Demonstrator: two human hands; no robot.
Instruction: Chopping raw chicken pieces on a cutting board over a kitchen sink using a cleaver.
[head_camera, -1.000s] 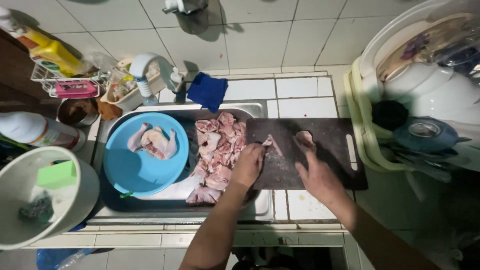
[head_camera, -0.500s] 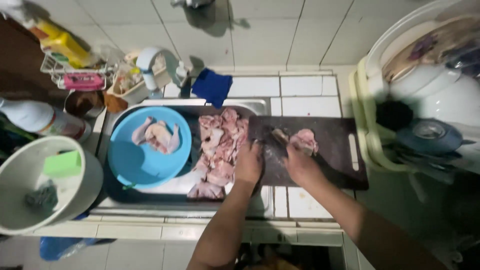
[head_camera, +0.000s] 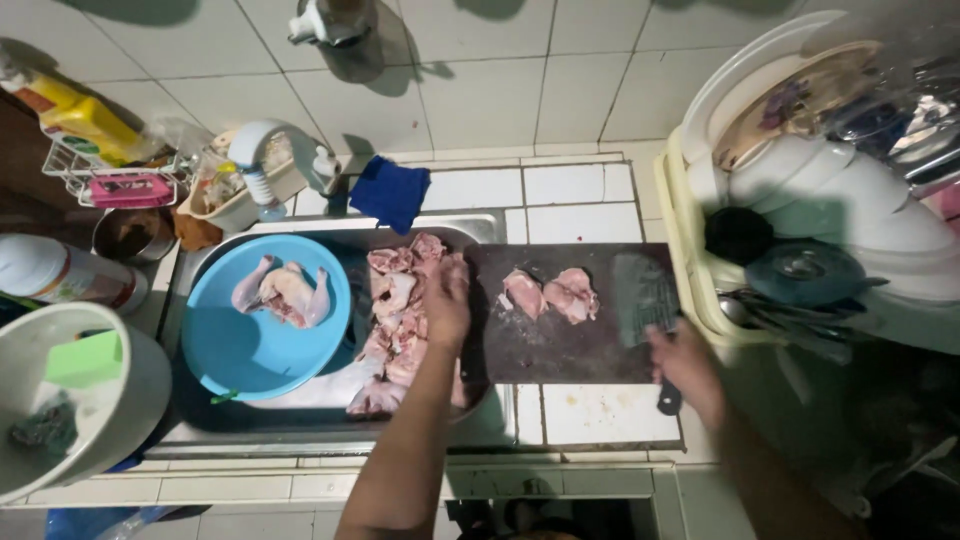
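Observation:
My left hand (head_camera: 446, 298) lies palm down on a pile of raw chicken pieces (head_camera: 398, 322) in a metal tray over the sink. Its fingertips are hidden among the meat, so a grip cannot be made out. Two chicken pieces (head_camera: 550, 293) lie apart from both hands on the dark cutting board (head_camera: 560, 350). At the board's right edge, my right hand (head_camera: 688, 372) grips the black handle of a cleaver (head_camera: 645, 296), whose broad blade rests flat on the board. A blue bowl (head_camera: 235, 355) to the left holds a larger chicken piece (head_camera: 285, 293).
A white tub (head_camera: 140, 395) with a green sponge sits at front left, bottles and a wire rack at back left. A blue cloth (head_camera: 388, 192) lies behind the sink by the tap (head_camera: 270, 150). A dish rack (head_camera: 690, 270) with bowls, lids and utensils stands on the right.
My right hand left the chicken on the board, moved right and took hold of the cleaver. My left hand shifted from the board's edge onto the chicken pile.

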